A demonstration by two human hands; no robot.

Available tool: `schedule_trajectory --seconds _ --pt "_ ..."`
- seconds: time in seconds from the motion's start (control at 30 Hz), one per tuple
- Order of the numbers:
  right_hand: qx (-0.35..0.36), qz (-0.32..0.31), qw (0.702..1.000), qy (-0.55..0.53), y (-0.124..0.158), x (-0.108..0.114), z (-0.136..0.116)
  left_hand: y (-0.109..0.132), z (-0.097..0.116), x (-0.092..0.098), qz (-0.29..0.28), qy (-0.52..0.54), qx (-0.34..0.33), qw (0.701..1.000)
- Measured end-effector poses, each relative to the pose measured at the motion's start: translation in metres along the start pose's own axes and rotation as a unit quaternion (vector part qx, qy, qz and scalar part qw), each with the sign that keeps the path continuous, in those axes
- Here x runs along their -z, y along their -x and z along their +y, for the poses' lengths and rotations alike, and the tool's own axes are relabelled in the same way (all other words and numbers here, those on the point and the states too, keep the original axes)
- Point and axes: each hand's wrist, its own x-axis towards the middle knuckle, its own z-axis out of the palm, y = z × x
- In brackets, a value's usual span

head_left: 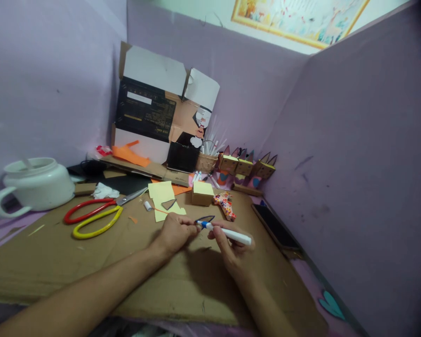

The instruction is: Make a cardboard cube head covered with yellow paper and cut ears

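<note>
Between the fingertips of my left hand is a small pointed piece with a dark outline. My right hand is closed round a white marker, whose blue end touches or nearly touches that piece. Beyond my hands lie yellow-green paper scraps, with a similar dark-edged triangular piece on them. A white marker cap lies left of the paper. Just behind my hands are a small box with a yellow-green top and a floral-patterned piece.
Scissors with red and yellow handles lie left on the cardboard sheet. A white pot stands far left, a phone lies right. An opened box leans on the back wall beside small eared cardboard figures.
</note>
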Motion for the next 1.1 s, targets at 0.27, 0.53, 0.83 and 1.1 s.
schedule_trajectory --seconds 0.27,0.53,0.83,1.1 --pt "-0.037 0.101 0.994 -0.012 -0.0021 0.0035 -0.002 -0.001 0.0009 0.0029 0.019 0.001 0.002 1.0" --pt "-0.035 0.073 0.997 0.003 -0.0037 0.0037 -0.0054 0.0023 0.0069 0.0023 0.028 -0.009 -0.003 1.0" --pt "-0.021 0.034 0.999 -0.01 -0.0007 -0.0008 0.0031 0.0036 0.0078 0.0027 0.027 -0.013 -0.015 0.999" --pt "-0.04 0.06 0.997 -0.002 -0.0025 0.0001 0.0009 0.0025 0.0058 0.0034 0.025 -0.015 -0.013 0.999"
